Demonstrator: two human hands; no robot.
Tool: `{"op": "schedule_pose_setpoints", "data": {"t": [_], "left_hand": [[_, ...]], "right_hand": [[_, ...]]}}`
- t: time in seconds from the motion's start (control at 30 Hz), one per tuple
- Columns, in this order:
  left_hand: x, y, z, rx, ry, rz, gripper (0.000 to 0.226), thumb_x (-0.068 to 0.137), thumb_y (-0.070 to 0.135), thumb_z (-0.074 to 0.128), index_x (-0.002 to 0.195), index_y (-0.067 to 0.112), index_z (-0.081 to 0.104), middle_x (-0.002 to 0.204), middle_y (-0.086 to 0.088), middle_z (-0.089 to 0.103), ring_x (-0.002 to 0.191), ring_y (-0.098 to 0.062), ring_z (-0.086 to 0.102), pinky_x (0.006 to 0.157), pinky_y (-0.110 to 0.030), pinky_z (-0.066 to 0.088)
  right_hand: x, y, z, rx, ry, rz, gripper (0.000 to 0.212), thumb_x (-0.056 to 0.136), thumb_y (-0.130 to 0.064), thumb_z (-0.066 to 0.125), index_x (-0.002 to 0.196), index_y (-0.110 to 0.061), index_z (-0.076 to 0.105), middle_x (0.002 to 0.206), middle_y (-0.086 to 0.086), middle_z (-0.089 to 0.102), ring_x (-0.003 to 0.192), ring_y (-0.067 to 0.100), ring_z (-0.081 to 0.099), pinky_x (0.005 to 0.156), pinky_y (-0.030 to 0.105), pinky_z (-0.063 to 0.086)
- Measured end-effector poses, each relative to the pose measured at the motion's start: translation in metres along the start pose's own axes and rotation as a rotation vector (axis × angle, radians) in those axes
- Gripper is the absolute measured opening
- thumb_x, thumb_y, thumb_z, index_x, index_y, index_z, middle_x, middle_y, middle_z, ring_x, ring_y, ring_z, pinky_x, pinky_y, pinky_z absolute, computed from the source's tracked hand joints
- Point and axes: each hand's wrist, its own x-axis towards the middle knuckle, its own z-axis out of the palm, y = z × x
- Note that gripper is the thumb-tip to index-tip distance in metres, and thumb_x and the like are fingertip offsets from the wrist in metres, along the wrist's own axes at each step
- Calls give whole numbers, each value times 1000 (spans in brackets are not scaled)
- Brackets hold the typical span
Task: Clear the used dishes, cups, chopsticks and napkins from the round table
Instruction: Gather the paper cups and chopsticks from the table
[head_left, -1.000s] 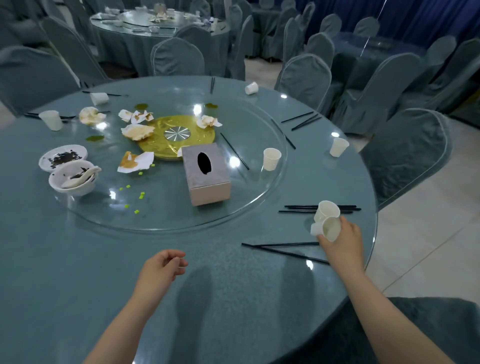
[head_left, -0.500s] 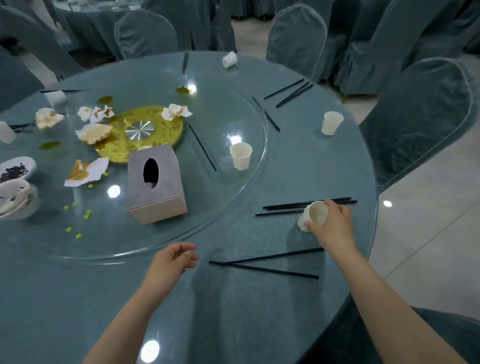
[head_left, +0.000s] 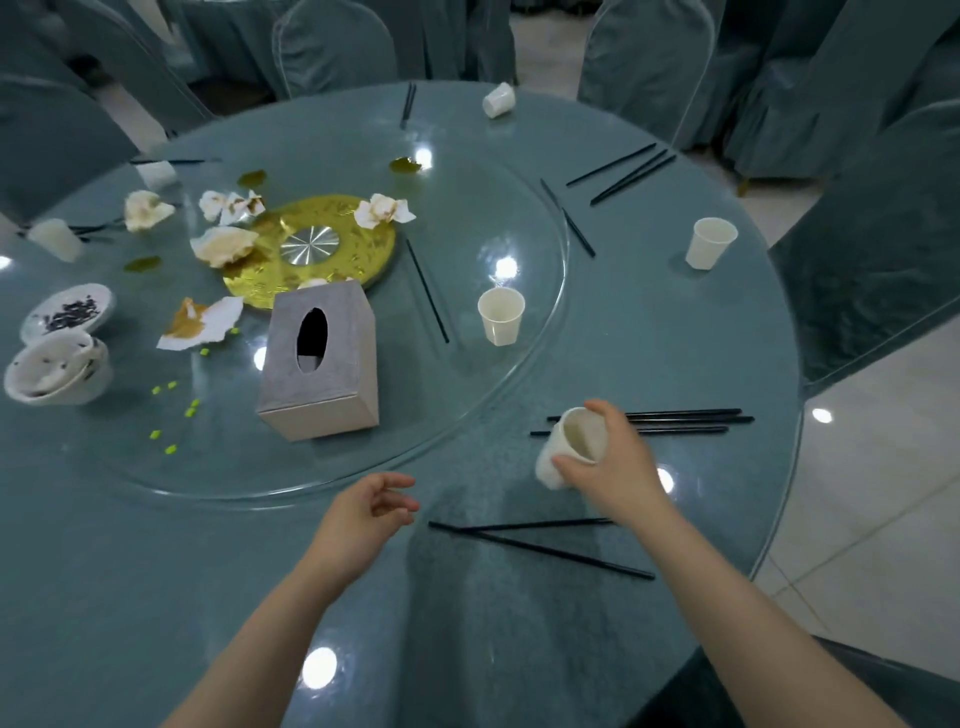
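Two hands reach over a round table (head_left: 675, 338). Right hand (head_left: 615, 467) grips stacked paper cups (head_left: 569, 447), tilted, near three black chopsticks (head_left: 680, 418). Left hand (head_left: 363, 514) hovers relaxed, holding nothing. Two upright cups: one (head_left: 501, 323) on the glass turntable (head_left: 467, 415), another (head_left: 709, 242) beyond it.

White paper cups stand upright at 2 o'clock (head_left: 709, 243) and near centre (head_left: 501, 323), another (head_left: 569, 448) tilted at 4 o'clock beside black chopsticks (head_left: 675, 419); crumpled napkins (head_left: 200, 322) and stacked bowls (head_left: 54, 371) lie at 9 o'clock.
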Motion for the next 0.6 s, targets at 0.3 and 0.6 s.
{"op": "schedule_pose_setpoints", "data": {"t": [0.3,0.6], "left_hand": [[5,14,33,223,-169,244,75,69,20,83,132,29,45,122,14,55,113,2,51,89,-12,37],[0,16,51,135,-118,296,61,50,40,76,106,44,53,100,19,68,89,6,63,77,-16,50]], "right_hand": [[-45,-44,49,82,-277,-101,81,60,-47,79,130,-37,40,121,-12,54,108,8,52,91,23,42],[-52,-41,51,145,-320,-111,85,61,-52,78,133,-33,39,121,-15,54,108,3,53,93,21,43]]}}
